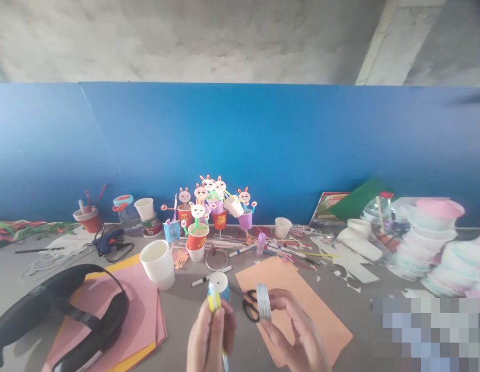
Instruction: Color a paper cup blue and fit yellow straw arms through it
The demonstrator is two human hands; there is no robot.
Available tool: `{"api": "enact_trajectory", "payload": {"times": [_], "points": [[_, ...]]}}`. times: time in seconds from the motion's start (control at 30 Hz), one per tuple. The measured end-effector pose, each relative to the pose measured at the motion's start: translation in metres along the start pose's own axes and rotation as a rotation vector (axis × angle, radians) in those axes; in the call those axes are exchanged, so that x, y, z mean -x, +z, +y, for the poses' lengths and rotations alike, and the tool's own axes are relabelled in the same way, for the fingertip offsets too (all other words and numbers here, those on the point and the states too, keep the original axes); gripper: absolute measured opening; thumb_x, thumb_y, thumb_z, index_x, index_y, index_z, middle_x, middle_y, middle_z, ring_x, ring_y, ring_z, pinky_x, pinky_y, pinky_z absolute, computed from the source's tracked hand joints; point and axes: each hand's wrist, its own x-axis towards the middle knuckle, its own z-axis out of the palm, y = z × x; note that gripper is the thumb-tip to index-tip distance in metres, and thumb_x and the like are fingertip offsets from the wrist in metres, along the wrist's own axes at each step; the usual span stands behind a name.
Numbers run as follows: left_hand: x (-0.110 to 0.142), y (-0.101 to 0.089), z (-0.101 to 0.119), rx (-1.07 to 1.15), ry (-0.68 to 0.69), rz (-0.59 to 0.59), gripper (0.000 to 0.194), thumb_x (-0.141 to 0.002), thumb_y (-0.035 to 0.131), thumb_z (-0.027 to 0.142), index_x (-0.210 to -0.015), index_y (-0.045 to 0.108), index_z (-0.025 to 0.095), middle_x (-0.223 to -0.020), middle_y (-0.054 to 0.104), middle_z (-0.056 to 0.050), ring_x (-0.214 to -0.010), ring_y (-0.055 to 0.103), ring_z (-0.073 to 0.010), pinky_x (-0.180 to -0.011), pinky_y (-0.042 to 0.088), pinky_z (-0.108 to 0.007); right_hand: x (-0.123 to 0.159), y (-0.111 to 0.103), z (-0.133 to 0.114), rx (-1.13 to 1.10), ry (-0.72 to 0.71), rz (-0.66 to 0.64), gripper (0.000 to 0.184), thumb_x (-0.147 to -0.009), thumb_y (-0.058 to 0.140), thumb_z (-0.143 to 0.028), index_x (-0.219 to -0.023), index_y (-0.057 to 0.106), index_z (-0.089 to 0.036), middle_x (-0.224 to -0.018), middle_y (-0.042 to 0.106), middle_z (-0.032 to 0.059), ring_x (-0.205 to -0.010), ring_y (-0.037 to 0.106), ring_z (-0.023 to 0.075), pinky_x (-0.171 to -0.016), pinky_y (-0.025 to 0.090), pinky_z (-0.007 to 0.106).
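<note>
1. Left hand: raised over the near edge of the grey table; thumb and fingers pinch a slim stick with a yellow band. Its exact make is too blurred to tell.
2. Right hand: thumb below, fingers above, gripping a roll of tape by its sides, the roll standing on edge. The two hands are apart.
3. Blue cup: bottom up, directly beyond the left fingers; contact with them cannot be determined.
4. Scissors: black handles visible between the hands, partly hidden behind the tape.
5. Orange paper: flat, beneath the right hand in this view.
6. White cup: upright, left of the blue cup, near the pink paper.
7. Black headset: lying across the pink paper.
8. Rabbit figures: grouped in decorated cups toward the blue panel.
9. Stacked cups: far right, pastel-coloured.
</note>
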Motion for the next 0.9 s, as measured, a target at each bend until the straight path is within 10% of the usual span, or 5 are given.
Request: {"api": "enact_trajectory", "payload": {"times": [0.23, 0.9], "points": [[-0.006, -0.005, -0.005, -0.058, 0.005, -0.034, 0.042, -0.077, 0.073, 0.060, -0.089, 0.074, 0.021, -0.088, 0.077, -0.012, -0.078, 0.070, -0.0240, -0.078, 0.059, -0.031, 0.003, -0.004, -0.007, 0.094, 0.021, -0.159, 0.010, -0.076, 0.062, -0.015, -0.081, 0.064, -0.024, -0.078, 0.065, 0.0008, -0.075, 0.064, 0.0198, -0.073, 0.053, 0.026], [-0.012, -0.019, -0.001, -0.528, 0.217, -0.274, 0.025, -0.092, 0.058, 0.047, -0.087, 0.068, 0.024, -0.073, 0.070, -0.004, -0.066, 0.063, -0.0195, -0.066, 0.048, -0.024, 0.008, 0.004, -0.014, 0.025, 0.332, -0.236, 0.009, -0.066, 0.058, -0.024, -0.066, 0.049, -0.023, -0.066, 0.053, -0.0038, -0.065, 0.053, 0.0163, -0.066, 0.043, 0.025]]}}
